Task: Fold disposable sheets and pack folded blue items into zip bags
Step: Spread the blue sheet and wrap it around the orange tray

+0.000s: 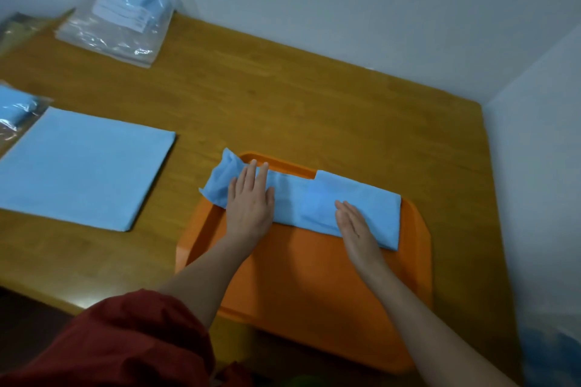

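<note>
Both hands lie flat and spread on the work, fingers straight, pinching nothing. My left hand [250, 198] presses palm down on the left part of the folded sheet [301, 195], its fingers pointing toward the far edge of the tray [298, 276]. My right hand [353, 223] rests on the sheet's near edge, right of its middle, fingers held together and angled up and to the left.

The blue sheet is folded into a long strip across the far half of the orange tray, just below the centre of the frame. Its left end is crumpled and reaches past the tray's left rim; its right end is neat and square, near the right rim.

The tray sits on a wooden table [283, 88]. At the left of the frame a stack of flat blue sheets [81, 166] lies on the table, well apart from the tray. In the upper left is a pile of clear zip bags [110, 31], with something blue in plastic at its far end. At the left edge, another clear bag [12, 122] holds a blue item. My red sleeve [110, 345] fills the lower left corner.
</note>
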